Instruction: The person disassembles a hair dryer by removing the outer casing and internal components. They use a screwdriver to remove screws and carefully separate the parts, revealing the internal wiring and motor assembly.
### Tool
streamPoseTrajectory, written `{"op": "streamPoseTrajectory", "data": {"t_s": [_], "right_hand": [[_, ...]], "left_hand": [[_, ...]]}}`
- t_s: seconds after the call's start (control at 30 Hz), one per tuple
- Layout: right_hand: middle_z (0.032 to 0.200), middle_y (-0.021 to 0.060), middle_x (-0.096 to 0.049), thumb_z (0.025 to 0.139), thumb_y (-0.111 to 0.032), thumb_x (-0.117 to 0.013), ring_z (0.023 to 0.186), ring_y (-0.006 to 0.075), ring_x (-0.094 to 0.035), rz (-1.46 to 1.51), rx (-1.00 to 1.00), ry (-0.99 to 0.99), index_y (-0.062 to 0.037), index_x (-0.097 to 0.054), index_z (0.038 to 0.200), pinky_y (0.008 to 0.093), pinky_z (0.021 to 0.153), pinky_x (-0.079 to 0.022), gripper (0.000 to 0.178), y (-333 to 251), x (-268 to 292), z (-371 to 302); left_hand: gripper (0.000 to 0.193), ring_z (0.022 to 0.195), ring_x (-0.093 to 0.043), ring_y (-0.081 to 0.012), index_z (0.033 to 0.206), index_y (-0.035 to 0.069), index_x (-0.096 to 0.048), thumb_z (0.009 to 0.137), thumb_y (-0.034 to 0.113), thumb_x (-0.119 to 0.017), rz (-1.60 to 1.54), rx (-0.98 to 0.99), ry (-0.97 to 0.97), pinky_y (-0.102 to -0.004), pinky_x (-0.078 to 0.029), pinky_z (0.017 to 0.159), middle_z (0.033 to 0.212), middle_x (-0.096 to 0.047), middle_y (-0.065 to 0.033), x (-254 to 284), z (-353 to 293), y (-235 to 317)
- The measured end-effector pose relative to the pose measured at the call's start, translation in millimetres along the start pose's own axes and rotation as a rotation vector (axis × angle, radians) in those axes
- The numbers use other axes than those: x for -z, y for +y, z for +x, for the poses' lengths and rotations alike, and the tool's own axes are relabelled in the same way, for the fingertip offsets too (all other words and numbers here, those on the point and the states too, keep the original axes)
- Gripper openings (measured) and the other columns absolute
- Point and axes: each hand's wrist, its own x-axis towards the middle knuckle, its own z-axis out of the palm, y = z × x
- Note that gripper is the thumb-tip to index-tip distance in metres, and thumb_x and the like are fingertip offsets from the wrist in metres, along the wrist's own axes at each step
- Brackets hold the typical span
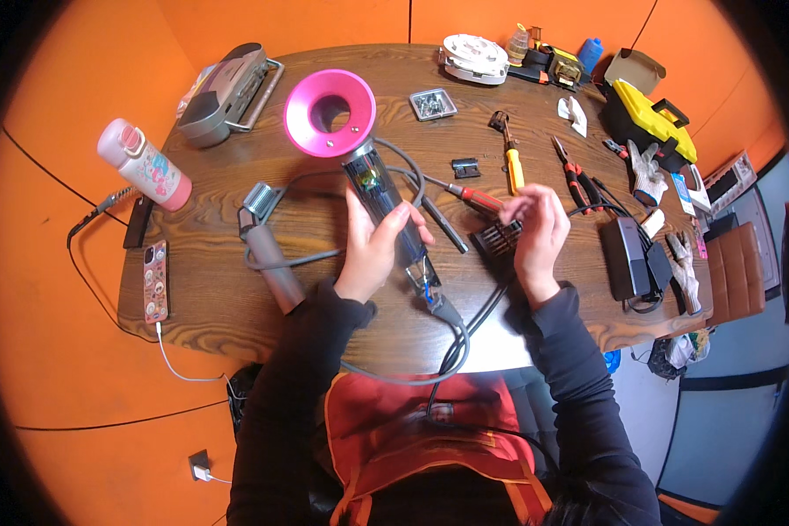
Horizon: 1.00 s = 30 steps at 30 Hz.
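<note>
My left hand is wrapped around the dark handle of a hair dryer, which is tilted with its round pink head up and away from me. Part of the handle's casing is off, and thin wires show at its lower end, above the grey power cord. To the right my right hand is raised with loosely bent fingers, somewhat blurred, and nothing visible in them. It is nearest to a red-handled screwdriver and a dark screwdriver bit set.
A grey tubular casing lies left of my left hand, near looping cord. Beyond are a tray of small screws, a yellow-handled screwdriver and red-handled pliers. A black box-shaped device, gloves and a yellow toolbox stand right; a bottle left.
</note>
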Motion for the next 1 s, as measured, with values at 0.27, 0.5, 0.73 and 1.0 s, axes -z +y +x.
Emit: {"op": "streamPoseTrajectory", "data": {"t_s": [0.27, 0.5, 0.73, 1.0], "right_hand": [[0.054, 0.0062, -0.050, 0.077, -0.008, -0.052, 0.041, 0.0212, -0.047, -0.215, 0.428, -0.404, -0.0021, -0.052, 0.069, 0.0298, 0.040, -0.038, 0.010, 7.5, 8.2, -28.3], [0.062, 0.0086, -0.054, 0.078, -0.008, -0.050, 0.049, 0.0234, -0.053, -0.279, 0.408, -0.362, -0.0019, -0.053, 0.072, 0.0309, 0.047, -0.042, 0.009, 5.3, 5.8, -29.2], [0.058, 0.0091, -0.052, 0.081, -0.005, -0.047, 0.049, 0.0225, -0.054, -0.223, 0.319, -0.312, -0.0022, -0.054, 0.076, 0.0292, 0.047, -0.041, 0.009, 7.1, -2.9, -36.1], [0.056, 0.0081, -0.052, 0.085, -0.009, -0.047, 0.050, 0.0177, -0.055, -0.157, 0.318, -0.234, -0.0022, -0.053, 0.076, 0.0271, 0.048, -0.042, 0.012, 6.8, -4.8, -33.0]], "left_hand": [[0.054, 0.057, -0.056, -0.0226, 0.124, 0.012, -0.014, 0.084, 0.012, -0.049, 0.103, -0.032, 0.083, -0.0369, -0.051, 0.052, 0.074, -0.049, -0.0136, 0.7, -10.6, -10.7], [0.054, 0.059, -0.056, -0.0205, 0.124, 0.009, -0.013, 0.083, 0.003, -0.047, 0.074, -0.109, 0.026, -0.0330, -0.049, 0.054, 0.076, -0.050, -0.0119, -3.4, -11.0, -6.7], [0.046, 0.054, -0.055, -0.0205, 0.121, 0.012, -0.020, 0.085, 0.013, -0.049, 0.081, -0.038, 0.016, -0.0344, -0.050, 0.047, 0.073, -0.048, -0.0120, -39.4, -58.3, 34.2], [0.050, 0.056, -0.056, -0.0190, 0.127, 0.017, -0.020, 0.086, 0.010, -0.049, 0.073, 0.054, 0.010, -0.0321, -0.050, 0.051, 0.076, -0.052, -0.0097, -69.7, -110.4, 32.4]]}}
